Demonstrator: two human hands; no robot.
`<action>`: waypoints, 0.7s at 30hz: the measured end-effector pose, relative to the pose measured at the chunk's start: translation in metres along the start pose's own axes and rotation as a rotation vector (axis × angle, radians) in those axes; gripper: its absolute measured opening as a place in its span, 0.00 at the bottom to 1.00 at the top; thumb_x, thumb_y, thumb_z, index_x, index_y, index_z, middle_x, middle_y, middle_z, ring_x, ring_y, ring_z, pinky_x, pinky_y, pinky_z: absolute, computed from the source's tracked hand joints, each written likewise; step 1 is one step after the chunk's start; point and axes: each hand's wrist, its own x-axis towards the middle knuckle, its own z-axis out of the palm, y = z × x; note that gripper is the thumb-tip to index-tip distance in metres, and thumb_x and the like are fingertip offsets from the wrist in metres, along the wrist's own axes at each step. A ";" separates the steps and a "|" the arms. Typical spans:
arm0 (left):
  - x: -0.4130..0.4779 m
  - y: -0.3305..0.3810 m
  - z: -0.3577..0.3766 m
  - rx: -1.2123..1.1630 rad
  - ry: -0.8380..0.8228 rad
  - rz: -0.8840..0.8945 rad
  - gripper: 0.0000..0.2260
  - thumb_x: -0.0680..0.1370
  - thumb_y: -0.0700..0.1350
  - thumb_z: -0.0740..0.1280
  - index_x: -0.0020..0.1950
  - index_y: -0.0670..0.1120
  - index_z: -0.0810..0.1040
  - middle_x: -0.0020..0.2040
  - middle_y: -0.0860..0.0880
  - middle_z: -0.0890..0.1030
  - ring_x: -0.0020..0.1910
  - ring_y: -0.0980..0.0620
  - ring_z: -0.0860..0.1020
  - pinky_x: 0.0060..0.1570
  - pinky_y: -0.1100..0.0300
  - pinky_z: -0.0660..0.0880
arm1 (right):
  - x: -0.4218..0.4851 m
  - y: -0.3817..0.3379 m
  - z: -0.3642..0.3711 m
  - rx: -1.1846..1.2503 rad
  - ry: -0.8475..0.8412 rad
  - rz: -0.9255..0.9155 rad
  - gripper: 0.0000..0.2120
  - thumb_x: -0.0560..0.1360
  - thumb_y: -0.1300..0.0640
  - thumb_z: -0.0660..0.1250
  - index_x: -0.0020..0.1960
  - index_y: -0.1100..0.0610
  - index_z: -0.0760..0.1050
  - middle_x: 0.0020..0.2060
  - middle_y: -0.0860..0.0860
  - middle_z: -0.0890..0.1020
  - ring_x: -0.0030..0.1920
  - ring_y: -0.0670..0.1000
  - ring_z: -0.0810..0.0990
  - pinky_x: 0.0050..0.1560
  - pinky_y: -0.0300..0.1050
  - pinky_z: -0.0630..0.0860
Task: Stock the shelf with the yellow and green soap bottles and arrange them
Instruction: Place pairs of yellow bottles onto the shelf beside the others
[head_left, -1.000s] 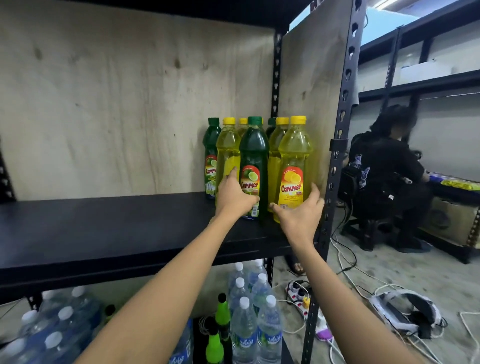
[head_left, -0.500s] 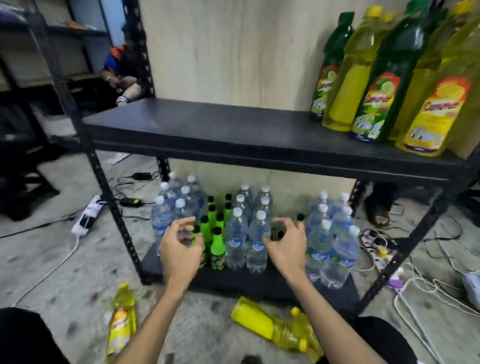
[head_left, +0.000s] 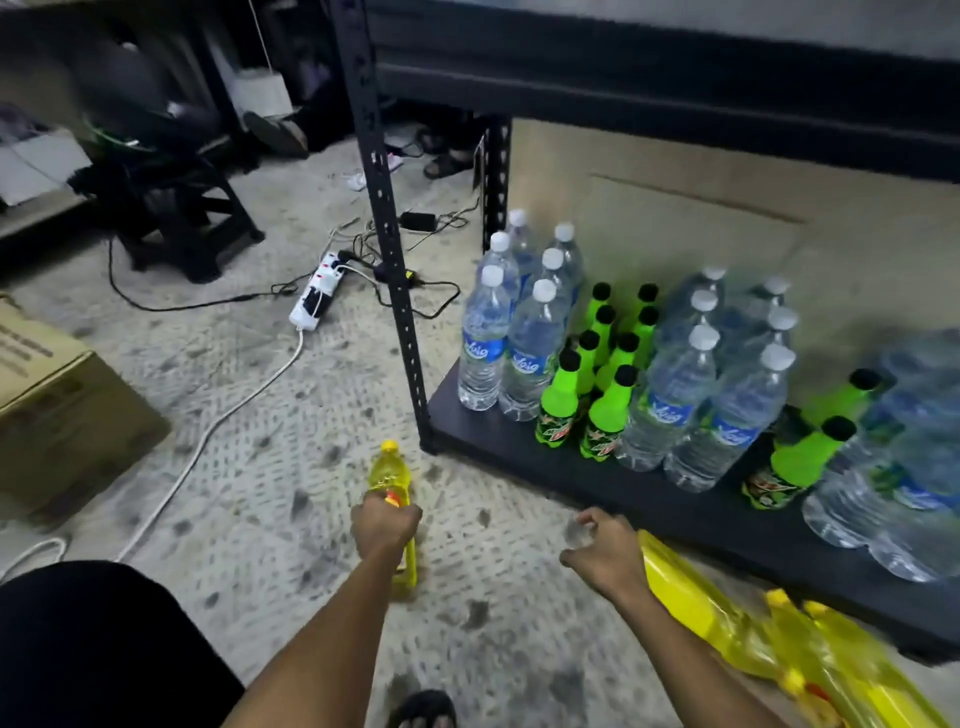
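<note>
Yellow soap bottle (head_left: 388, 470) lies on the speckled floor (head_left: 249, 467), its cap pointing toward the corner post of the black shelf (head_left: 649, 499), and the left hand (head_left: 385, 525) grips it around the middle. The right hand (head_left: 602, 551) hangs nearby with fingers loosely curled, holding nothing, just beside a heap of yellow bottles (head_left: 779, 639) lying against the shelf's bottom board. On that board stand water bottles (head_left: 530, 343) and green soda bottles (head_left: 602, 410).
</note>
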 end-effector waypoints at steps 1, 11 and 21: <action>0.014 -0.002 0.003 0.029 0.000 -0.016 0.26 0.69 0.47 0.74 0.64 0.40 0.75 0.62 0.37 0.75 0.61 0.36 0.76 0.61 0.49 0.75 | 0.008 0.002 0.011 0.001 -0.007 0.013 0.22 0.63 0.58 0.76 0.57 0.54 0.79 0.55 0.54 0.80 0.53 0.54 0.80 0.49 0.40 0.73; 0.084 -0.025 0.035 0.229 -0.101 -0.143 0.40 0.67 0.59 0.77 0.71 0.42 0.66 0.68 0.41 0.72 0.68 0.40 0.71 0.65 0.48 0.72 | 0.050 0.041 0.054 -0.082 0.034 0.133 0.24 0.65 0.59 0.76 0.60 0.52 0.76 0.61 0.56 0.78 0.59 0.57 0.79 0.52 0.45 0.75; 0.083 -0.029 0.049 0.228 0.009 -0.090 0.37 0.66 0.48 0.79 0.69 0.40 0.65 0.65 0.39 0.74 0.65 0.37 0.74 0.61 0.44 0.74 | 0.070 0.094 0.047 0.136 0.138 0.351 0.24 0.64 0.60 0.78 0.59 0.56 0.77 0.47 0.63 0.81 0.48 0.60 0.80 0.47 0.48 0.73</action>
